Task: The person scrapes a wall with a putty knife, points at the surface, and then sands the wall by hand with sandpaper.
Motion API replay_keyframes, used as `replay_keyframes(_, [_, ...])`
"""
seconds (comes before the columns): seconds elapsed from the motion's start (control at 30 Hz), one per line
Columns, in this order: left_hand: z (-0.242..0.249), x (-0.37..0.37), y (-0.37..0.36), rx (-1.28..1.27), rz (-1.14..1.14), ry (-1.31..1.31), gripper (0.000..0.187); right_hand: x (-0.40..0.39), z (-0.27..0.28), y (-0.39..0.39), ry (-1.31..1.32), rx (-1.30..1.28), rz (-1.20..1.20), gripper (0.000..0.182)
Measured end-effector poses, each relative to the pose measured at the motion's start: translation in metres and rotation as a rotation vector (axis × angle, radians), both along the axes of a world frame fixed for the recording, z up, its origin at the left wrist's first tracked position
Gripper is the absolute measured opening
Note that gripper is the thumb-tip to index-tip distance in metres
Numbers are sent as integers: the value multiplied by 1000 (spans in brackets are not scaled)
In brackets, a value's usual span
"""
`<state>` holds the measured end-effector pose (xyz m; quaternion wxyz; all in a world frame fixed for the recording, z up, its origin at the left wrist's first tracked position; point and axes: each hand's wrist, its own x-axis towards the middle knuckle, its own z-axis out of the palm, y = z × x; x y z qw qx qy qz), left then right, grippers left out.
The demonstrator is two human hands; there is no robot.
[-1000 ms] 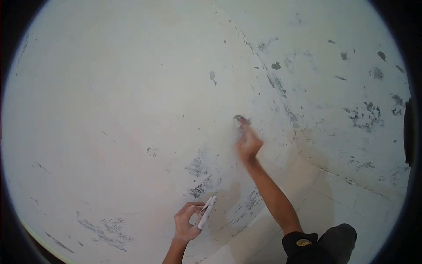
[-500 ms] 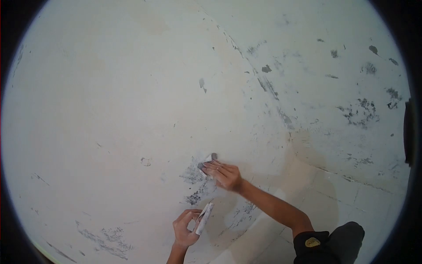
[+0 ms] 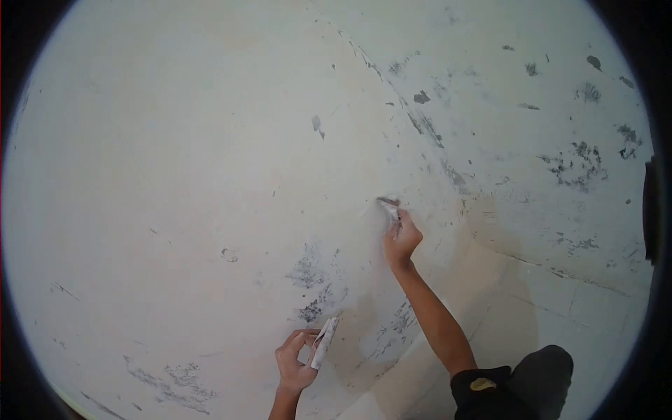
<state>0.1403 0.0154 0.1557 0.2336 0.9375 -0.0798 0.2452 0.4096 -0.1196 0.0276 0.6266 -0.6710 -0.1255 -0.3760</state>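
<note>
My right hand [image 3: 404, 239] is closed on a putty knife [image 3: 389, 204], its blade against the pale wall [image 3: 210, 175] right of centre. White paste coats part of that blade. Lower down, my left hand [image 3: 295, 362] grips a white-smeared flat scraper [image 3: 325, 344], seen nearly edge-on, with thumb and fingers curled around it. Its full shape is hidden by this angle. Between the two hands lies a dark, rough patch [image 3: 308, 269] on the wall, whitish smears over it.
A cracked corner line [image 3: 420, 126] runs down the wall, with grey chipped spots [image 3: 577, 166] to its right. Pale floor tiles [image 3: 539, 301] show at lower right, near my dark-clothed knee [image 3: 546, 378]. A dark object [image 3: 651, 210] stands at the right edge.
My right hand has moved up and right with the putty knife, off the dark patch, and its wrist has turned upward. The left hand has barely moved.
</note>
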Motion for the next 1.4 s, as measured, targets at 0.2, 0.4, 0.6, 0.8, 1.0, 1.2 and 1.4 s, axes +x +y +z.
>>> replay_keyframes(0.2, [-11, 14, 5, 18, -61, -16, 4, -22, 3, 2, -655, -34, -77, 29])
replay_keyframes(0.4, [-15, 18, 2, 16, -43, -10, 6, -12, 22, -9, -261, 301, -113, 37])
replay_keyframes(0.6, [-20, 21, 9, 7, -30, 4, 4, -13, -4, -4, -758, -177, -117, 25])
replay_keyframes(0.8, [-11, 14, 7, -37, -71, -21, 8, -32, 4, 24, -235, 323, -116, 30])
replay_keyframes(1.0, [-10, 11, 7, -14, -50, -2, 11, 19, -24, -16, -515, -41, -263, 38])
replay_keyframes(1.2, [-7, 5, 10, -78, -37, -4, 10, -31, 1, 14, -383, 162, -135, 35])
replay_keyframes(1.4, [-11, 8, 14, -47, -19, 41, 8, 7, -14, -1, -193, 317, -185, 31])
